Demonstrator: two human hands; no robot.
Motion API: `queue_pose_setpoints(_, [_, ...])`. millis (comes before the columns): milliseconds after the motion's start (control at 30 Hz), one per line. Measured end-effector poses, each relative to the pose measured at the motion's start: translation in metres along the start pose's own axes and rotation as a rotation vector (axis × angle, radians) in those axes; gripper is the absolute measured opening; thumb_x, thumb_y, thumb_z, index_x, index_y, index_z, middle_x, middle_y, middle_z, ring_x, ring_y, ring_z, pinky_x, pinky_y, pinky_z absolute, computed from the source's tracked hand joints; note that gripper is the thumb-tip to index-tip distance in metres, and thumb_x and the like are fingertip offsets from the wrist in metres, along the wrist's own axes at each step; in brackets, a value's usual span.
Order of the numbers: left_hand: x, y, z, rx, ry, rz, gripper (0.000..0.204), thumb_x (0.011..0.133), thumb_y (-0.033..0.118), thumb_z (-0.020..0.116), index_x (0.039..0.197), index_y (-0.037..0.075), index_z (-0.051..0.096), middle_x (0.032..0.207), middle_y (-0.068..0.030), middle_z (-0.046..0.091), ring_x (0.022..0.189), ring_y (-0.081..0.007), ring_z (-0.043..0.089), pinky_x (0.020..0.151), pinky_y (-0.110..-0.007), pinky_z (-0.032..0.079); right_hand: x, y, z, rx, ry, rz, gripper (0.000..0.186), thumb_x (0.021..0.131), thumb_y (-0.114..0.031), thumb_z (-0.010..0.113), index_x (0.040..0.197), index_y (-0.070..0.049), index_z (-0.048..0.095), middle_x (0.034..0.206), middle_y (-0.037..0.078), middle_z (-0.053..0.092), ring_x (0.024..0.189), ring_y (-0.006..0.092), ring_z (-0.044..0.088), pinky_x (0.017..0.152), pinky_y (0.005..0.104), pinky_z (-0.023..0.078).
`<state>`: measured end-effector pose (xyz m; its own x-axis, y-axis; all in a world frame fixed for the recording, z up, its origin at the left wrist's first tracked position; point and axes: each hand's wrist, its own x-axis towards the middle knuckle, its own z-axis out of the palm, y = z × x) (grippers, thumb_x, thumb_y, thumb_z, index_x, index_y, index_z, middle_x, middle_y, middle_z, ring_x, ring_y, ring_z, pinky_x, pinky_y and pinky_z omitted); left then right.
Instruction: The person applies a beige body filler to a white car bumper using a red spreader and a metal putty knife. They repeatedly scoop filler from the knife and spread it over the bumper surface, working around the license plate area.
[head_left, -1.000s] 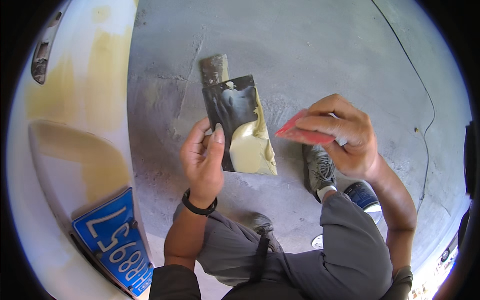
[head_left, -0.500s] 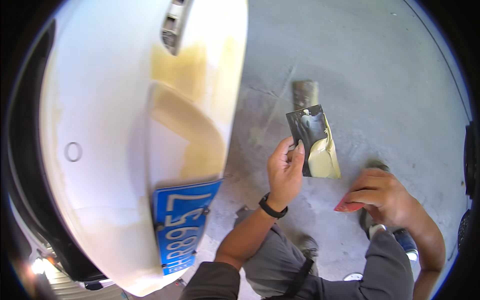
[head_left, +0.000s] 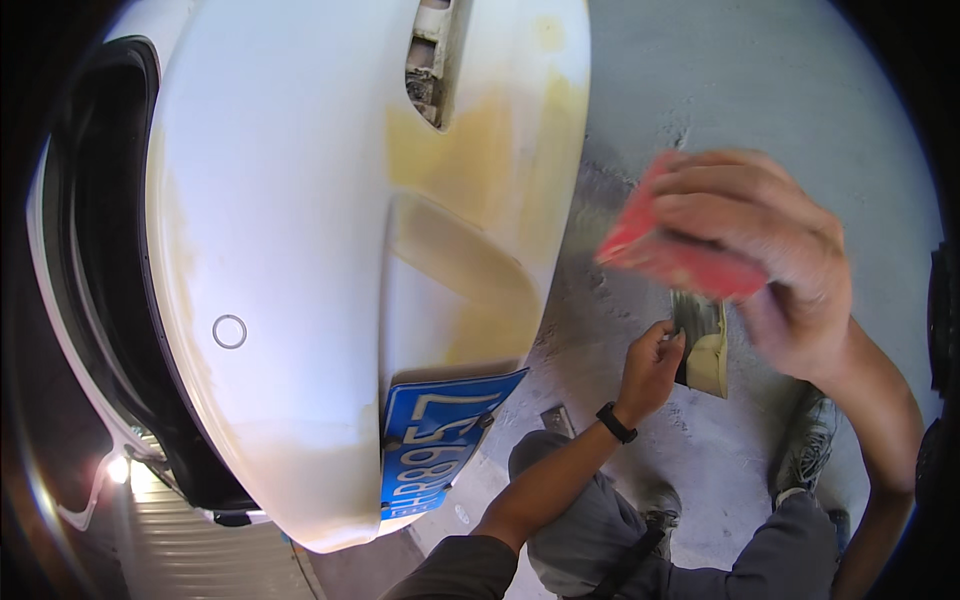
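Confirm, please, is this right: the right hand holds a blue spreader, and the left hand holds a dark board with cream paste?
Not quite: the spreader in the right hand is red, not blue, as the head view shows. The left hand does hold a dark board with cream paste.

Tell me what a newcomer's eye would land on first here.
Likely the bright red spreader in the person's right grip, right of centre. Next, the large white car panel filling much of the left half, with yellowish patches and a blue plate at lower centre. Below the spreader in view, the left grip holds a dark board bearing pale paste.
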<state>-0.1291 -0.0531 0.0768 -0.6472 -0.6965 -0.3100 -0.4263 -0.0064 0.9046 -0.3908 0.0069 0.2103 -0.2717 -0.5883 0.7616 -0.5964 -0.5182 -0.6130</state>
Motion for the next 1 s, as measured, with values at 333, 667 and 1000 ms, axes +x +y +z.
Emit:
queue_pose_setpoints(333, [-0.012,-0.027,-0.004,0.345,0.017,-0.222,0.018,0.098,0.016,0.063,0.104,-0.001,0.068,0.088,-0.0073,0.069,0.084,-0.0159,0.063,0.079,-0.036,0.049,0.095,0.024,0.095,-0.057,0.579,-0.619,0.06,0.049,-0.012,0.094,0.107,-0.017,0.079,0.115,0.003,0.073,0.11,0.0297,0.068,0.088,0.0427,0.064])
queue_pose_setpoints(667, [-0.011,-0.022,-0.001,0.237,0.042,-0.05,0.027,0.103,0.018,0.059,0.12,-0.001,0.064,0.073,0.0003,0.059,0.064,-0.0069,0.052,0.06,-0.03,0.043,0.109,0.025,0.104,-0.018,0.533,-0.639,0.062,0.045,-0.019,0.094,0.105,-0.016,0.078,0.114,0.002,0.074,0.111,0.0294,0.068,0.092,0.0477,0.063])
queue_pose_setpoints(1000, [-0.02,-0.045,0.004,0.634,-0.038,0.231,0.029,0.109,0.026,0.051,0.124,0.004,0.062,0.086,-0.0095,0.065,0.075,-0.0202,0.061,0.071,-0.035,0.049,0.11,0.014,0.099,-0.021,0.549,-0.634,0.055,0.048,-0.02,0.093,0.101,-0.015,0.079,0.111,0.003,0.075,0.106,0.0274,0.069,0.09,0.0467,0.063])
